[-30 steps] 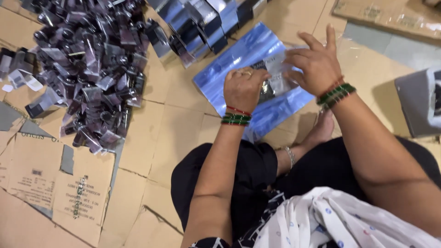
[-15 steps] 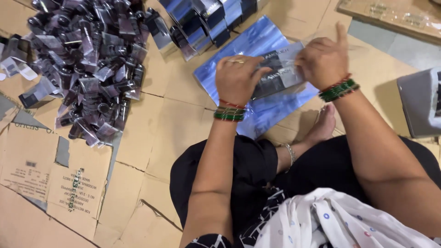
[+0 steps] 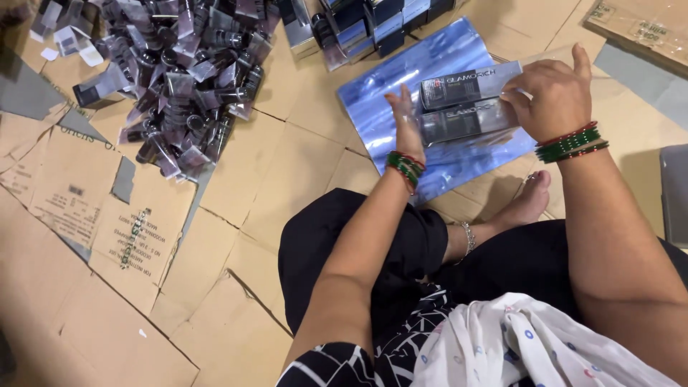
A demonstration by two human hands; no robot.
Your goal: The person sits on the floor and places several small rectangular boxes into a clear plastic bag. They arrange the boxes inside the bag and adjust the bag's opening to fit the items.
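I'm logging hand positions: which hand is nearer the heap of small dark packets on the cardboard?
Left. The left hand is at the near end of the held boxes, on the side towards the heap; the right hand grips their far end.
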